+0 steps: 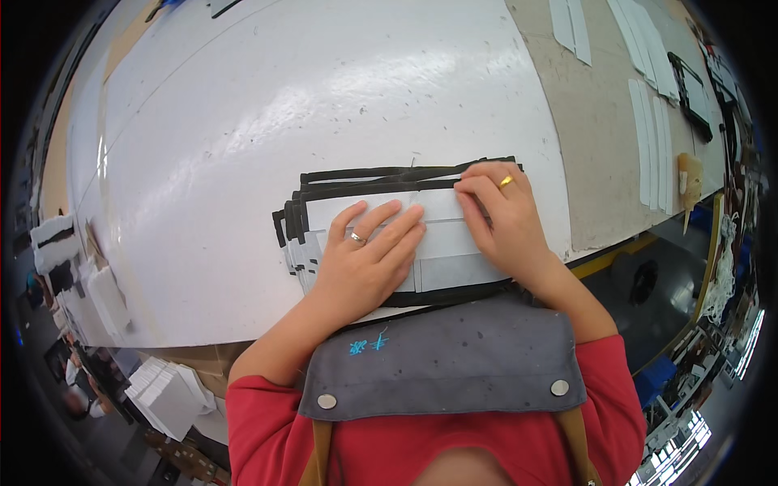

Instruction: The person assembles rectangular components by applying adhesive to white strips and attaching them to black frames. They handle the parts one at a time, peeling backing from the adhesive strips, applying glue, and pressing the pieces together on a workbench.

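A stack of light grey fabric-like panels (454, 274) with black edging (438, 185) lies near the table's front edge. The layers are slightly fanned, and their edges show at the left and at the back. My left hand (369, 255), with a silver ring, rests flat on the top panel, fingers spread. At the far right of the stack, my right hand (504, 212), with a gold ring, has its fingers curled and closed at the black edging. The thumb is partly tucked under the hand.
The stack is on a white tabletop (243, 105) with small dark specks. To the right, a beige board (559, 113) carries several white strips (644, 146) and a black frame (690, 97). White foam-like blocks (105, 296) stand at the left edge. A grey apron (446, 356) is close to the table's front edge.
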Available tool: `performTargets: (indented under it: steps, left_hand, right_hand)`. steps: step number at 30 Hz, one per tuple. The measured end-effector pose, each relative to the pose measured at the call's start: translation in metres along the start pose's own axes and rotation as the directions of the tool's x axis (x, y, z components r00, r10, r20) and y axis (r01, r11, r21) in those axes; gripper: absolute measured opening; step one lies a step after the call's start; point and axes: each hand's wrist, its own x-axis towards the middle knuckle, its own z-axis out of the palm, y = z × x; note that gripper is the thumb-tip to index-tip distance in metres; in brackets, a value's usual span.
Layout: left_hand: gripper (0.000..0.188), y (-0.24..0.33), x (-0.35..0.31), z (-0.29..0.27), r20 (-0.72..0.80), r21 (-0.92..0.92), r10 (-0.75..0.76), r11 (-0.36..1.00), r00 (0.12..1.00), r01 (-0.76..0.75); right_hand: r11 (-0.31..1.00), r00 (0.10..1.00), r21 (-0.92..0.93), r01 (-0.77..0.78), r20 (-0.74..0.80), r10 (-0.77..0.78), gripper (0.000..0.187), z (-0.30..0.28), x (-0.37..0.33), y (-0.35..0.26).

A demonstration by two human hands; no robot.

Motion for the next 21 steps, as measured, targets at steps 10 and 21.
performTargets:
  steps: [10, 21]
  left_hand:
    - [0.035, -0.003, -0.002, 0.008, -0.066, 0.166, 0.085, 0.983, 0.994, -0.073]
    - [0.035, -0.001, -0.006, 0.011, -0.118, 0.198, 0.08, 0.979, 0.99, -0.056]
  right_hand:
    - [0.977, 0.974, 0.199, -0.075, 0.227, 0.029, 0.008, -0.002, 0.036, 0.001]
    - [0.979, 0.977, 0.05, 0.199, -0.085, -0.194, 0.01, 0.01, 0.023, 0.003]
